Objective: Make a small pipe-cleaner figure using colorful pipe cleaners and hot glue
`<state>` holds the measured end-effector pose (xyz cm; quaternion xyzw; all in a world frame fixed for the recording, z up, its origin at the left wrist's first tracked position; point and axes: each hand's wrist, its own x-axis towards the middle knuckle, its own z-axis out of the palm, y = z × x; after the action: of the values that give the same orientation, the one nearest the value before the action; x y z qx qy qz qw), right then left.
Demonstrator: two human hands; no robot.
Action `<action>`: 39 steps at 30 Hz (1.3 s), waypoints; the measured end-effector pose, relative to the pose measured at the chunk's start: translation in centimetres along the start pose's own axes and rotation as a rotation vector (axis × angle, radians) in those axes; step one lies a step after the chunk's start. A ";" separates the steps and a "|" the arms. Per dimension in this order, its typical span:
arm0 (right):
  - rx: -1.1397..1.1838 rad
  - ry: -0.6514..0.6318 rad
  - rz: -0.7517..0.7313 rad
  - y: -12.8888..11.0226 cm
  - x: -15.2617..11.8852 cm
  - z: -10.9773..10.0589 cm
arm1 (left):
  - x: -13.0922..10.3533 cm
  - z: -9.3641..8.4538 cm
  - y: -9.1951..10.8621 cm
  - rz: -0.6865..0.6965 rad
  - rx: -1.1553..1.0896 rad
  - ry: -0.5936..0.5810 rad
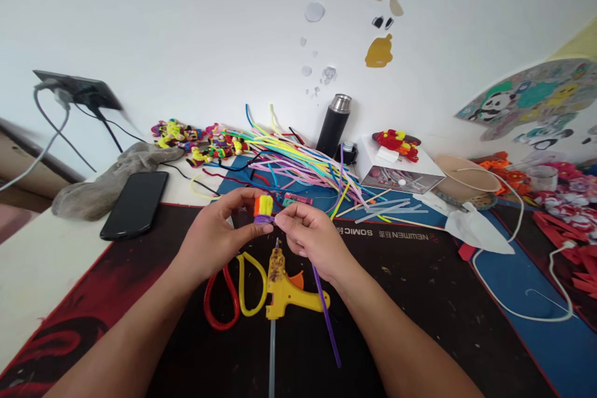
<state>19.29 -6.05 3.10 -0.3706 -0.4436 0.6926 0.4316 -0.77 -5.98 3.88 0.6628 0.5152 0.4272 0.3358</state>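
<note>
My left hand (214,233) pinches a small bundle of pipe cleaners (263,206), orange and yellow above with purple round its lower end. My right hand (312,237), fingers closed, grips a purple pipe cleaner (326,311) at the bundle's right side. Its long tail hangs from under that hand toward the lower right. Just below both hands lies a yellow hot glue gun (278,289), nozzle pointing away from me, with a clear glue stick (272,354) out of its back. Beside it are scissors with one red and one yellow handle (252,286); their blades are hidden.
Loose pipe cleaners (298,158) spread along the back, near a black thermos (334,124) and a white box (396,168). A phone (135,205) and grey cloth pouch (119,180) lie left. At right stand a round basket (466,180) and a white cable (517,317).
</note>
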 end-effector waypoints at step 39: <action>0.294 -0.230 0.080 0.5 -0.3 0.4 | -1.0 2.6 -0.5 -0.027 -0.779 -0.153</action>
<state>18.88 -6.61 2.80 -0.2391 -0.3689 0.8044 0.3996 1.28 -6.88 2.13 0.5090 0.2965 0.5355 0.6051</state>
